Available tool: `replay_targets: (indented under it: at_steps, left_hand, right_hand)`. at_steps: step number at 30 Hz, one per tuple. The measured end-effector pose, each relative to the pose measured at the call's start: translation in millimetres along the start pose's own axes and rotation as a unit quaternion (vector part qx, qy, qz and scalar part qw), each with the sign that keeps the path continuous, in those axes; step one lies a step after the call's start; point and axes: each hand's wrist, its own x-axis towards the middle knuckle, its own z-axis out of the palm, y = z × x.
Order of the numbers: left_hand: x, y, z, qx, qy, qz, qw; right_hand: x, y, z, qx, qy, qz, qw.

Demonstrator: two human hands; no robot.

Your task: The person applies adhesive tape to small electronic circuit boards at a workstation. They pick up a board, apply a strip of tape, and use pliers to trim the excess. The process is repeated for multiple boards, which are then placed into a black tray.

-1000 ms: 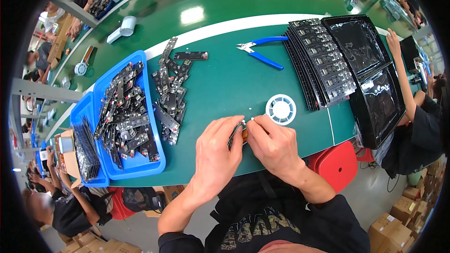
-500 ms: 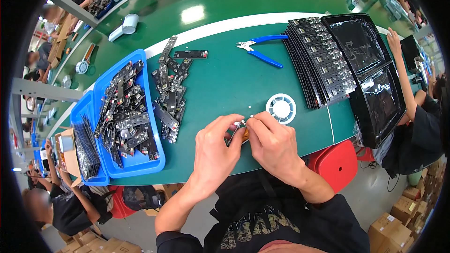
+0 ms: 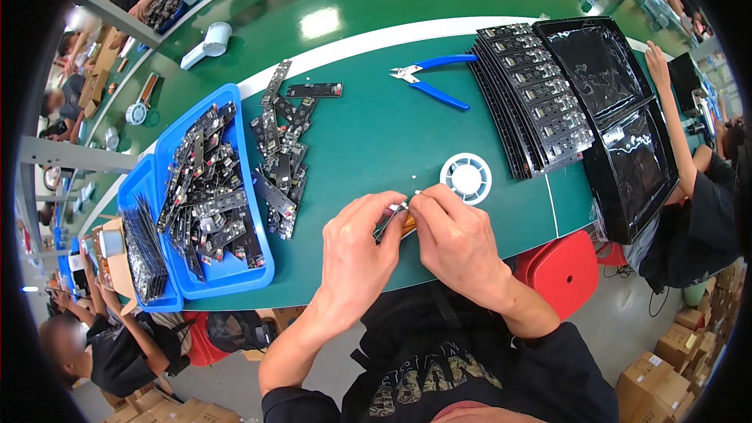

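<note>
My left hand [image 3: 356, 247] is closed round a small dark circuit board [image 3: 381, 229], most of which the fingers hide. Close against it, my right hand [image 3: 460, 241] is pinched at the fingertips, where a tiny white piece [image 3: 417, 193] shows. Between the two hands an orange-yellow thing [image 3: 408, 224] peeks out; its kind is hidden. A white spoked plastic ring [image 3: 467, 178] lies on the green mat beyond my right hand. Loose narrow black circuit boards [image 3: 283, 160] are heaped left of my left hand, beside a blue tray [image 3: 267, 266] filled with more of them.
Blue-handled cutters [image 3: 440, 94] lie farther back. At right stand stacked black board panels [image 3: 533, 102] and an open black box [image 3: 627, 223] lined with shiny plastic. A red stool [image 3: 565, 276] is below the table's right edge. Co-workers sit on both sides.
The view has shifted slightly. Both hands keep nearly the same pose, fingertips together; a little more of the circuit board shows at the left hand.
</note>
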Motion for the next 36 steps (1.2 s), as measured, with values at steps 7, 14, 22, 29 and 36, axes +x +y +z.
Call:
replay_targets:
  at_steps: [7,14,22,29,36]
  left_hand:
    - [-1,-1,4,0.036,0.023,0.049,0.998]
    - [-2,1,5,0.012,0.021,0.019,1.0]
    - [12,-13,2,-0.096,-0.021,-0.088,0.991]
    - [14,-16,-4,-0.089,-0.056,-0.104,0.989]
    - [16,-6,-9,-0.059,-0.084,-0.071,0.992]
  right_hand:
    - [-1,-3,4,-0.011,0.021,0.009,1.0]
    - [-2,-3,8,-0.006,0.041,0.014,0.999]
    - [-11,7,6,-0.037,0.151,-0.04,0.987]
    - [-10,5,-9,-0.052,0.138,0.014,0.989]
    - [-9,-3,-20,-0.085,0.042,0.022,0.995]
